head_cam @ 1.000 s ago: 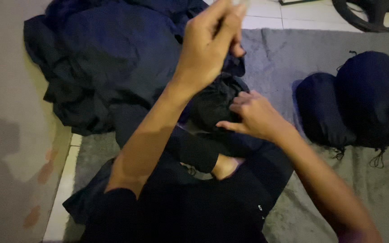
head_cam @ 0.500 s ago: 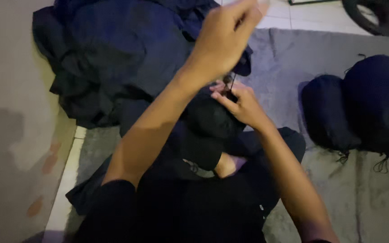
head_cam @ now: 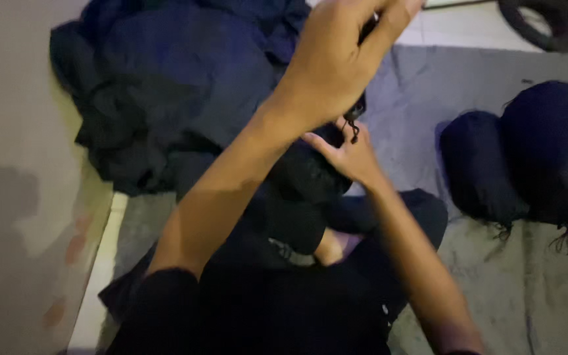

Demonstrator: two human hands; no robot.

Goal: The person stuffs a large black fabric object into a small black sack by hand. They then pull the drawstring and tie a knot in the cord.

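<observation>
In the head view, the left hand [head_cam: 336, 59] is raised high, its fingers pinched on a thin black drawstring [head_cam: 352, 126] that runs down to a small dark stuffed bag [head_cam: 310, 174] in the lap. The right hand [head_cam: 350, 156] grips the bag's mouth. Two dark bags [head_cam: 527, 158] already lie packed near the right edge of the grey blanket [head_cam: 415, 85], while a heap of dark blue cloth [head_cam: 179, 85] at its far left corner seems still unpacked, so the work looks partly done.

The left hand [head_cam: 336, 59] is blurred, its fingertips cut by the top edge; it hides part of the dark bag [head_cam: 310, 174].
</observation>
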